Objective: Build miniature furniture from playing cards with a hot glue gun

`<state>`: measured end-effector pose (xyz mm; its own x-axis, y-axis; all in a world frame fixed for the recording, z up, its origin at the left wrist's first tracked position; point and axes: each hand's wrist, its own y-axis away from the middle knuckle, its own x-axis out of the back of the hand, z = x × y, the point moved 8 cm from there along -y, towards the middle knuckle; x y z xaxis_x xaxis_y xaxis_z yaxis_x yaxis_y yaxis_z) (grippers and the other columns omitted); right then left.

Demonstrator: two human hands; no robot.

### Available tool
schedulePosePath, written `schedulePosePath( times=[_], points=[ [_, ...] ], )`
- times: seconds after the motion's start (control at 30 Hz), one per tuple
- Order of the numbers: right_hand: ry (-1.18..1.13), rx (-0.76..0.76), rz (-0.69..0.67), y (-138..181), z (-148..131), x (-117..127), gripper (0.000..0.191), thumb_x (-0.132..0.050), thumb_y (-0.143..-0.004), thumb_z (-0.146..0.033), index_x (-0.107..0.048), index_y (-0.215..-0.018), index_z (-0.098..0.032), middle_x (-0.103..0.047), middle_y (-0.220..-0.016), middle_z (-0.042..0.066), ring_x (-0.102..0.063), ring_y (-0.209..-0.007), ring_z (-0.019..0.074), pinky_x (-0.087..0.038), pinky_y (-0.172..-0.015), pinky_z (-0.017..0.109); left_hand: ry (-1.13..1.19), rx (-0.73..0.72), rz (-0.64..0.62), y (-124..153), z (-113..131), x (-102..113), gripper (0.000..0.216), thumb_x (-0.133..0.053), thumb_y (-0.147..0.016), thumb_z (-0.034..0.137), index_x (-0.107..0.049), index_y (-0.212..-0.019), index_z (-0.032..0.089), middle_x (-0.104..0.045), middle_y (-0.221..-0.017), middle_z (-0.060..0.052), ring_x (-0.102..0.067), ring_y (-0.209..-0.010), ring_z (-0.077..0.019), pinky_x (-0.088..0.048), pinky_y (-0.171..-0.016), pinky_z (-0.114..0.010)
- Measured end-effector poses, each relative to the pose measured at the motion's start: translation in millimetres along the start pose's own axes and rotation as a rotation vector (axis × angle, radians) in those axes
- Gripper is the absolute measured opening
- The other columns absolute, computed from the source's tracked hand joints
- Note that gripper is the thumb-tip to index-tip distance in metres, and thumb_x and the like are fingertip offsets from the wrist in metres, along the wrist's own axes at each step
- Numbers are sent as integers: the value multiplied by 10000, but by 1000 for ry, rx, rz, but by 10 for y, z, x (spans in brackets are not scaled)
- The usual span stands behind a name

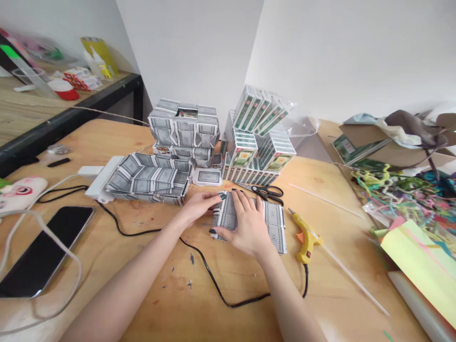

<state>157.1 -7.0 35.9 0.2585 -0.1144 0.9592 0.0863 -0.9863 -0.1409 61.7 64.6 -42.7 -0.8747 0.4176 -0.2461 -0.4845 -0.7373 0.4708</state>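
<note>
A flat panel (275, 225) covered in grey-patterned playing cards lies on the table in front of me. My right hand (247, 225) rests on top of it, fingers spread across the cards. At the panel's left edge, my left hand (201, 206) pinches the far corner; some of its fingertips are hidden. Just behind the panel lie black-handled scissors (268, 192). To its right sits a yellow glue gun (305, 237), its nozzle pointing away from me. An open tray made of playing cards (149, 180) stands left of my left hand.
Behind are stacked card-covered boxes (185, 126), a loose card stack (208, 176) and boxed card decks (242, 147). A black cord (213, 280) crosses the table below my hands. A phone (50, 251) and white power strip (105, 178) lie left; craft scraps (409, 204) fill the right.
</note>
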Motion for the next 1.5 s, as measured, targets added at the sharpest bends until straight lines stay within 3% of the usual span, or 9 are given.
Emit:
schedulePosePath(
  times=[0.37, 0.63, 0.83, 0.97, 1.3, 1.5],
  points=[
    [-4, -33, 44, -7, 36, -10, 880, -398, -763, -694, -319, -1371, -64, -429, -1358, 193, -368, -1246, 330, -94, -1071, 567, -3, -62, 53, -31, -27, 26, 317, -734, -656, 347, -682, -898, 149, -704, -893, -60, -631, -778, -176, -504, -688, -281],
    [-13, -50, 53, -18, 66, -2, 841, -411, -761, -682, -347, -1359, -93, -451, -1333, 184, -388, -1213, 332, -138, -1052, 563, -83, -222, 104, -44, 53, 67, 498, -762, -610, 369, -615, -1033, 152, -706, -849, -57, -647, -765, -195, -506, -674, -296],
    [-58, -97, 65, -103, 121, 18, 808, -476, -744, -654, -387, -1337, -113, -503, -1254, 162, -423, -1150, 323, -258, -1000, 514, -23, -128, 90, -14, 28, 62, 566, -771, -606, 357, -577, -1094, 144, -687, -793, -45, -616, -665, -157, -457, -574, -248],
    [-94, -98, 38, -210, 141, 25, 709, -542, -712, -636, -476, -1266, -198, -540, -1145, 130, -454, -1092, 313, -348, -910, 475, -55, -134, 90, -9, 48, 65, 544, -777, -597, 363, -599, -1061, 142, -690, -835, -60, -607, -674, -166, -436, -574, -253],
    [-182, -55, 28, -280, 81, -6, 585, -572, -723, -576, -515, -1146, -175, -598, -1118, 124, -530, -1052, 286, -328, -909, 441, -31, -128, -41, -64, 30, 29, 435, -767, -613, 383, -675, -964, 144, -707, -882, -66, -620, -869, -210, -463, -778, -304],
    [-204, -76, 48, -278, 50, 7, 564, -586, -717, -539, -525, -1133, -164, -597, -1124, 125, -533, -1034, 290, -335, -892, 424, -12, -119, -41, -65, -2, 34, 466, -777, -600, 378, -669, -988, 144, -705, -889, -73, -622, -847, -209, -469, -734, -296]
  ],
)
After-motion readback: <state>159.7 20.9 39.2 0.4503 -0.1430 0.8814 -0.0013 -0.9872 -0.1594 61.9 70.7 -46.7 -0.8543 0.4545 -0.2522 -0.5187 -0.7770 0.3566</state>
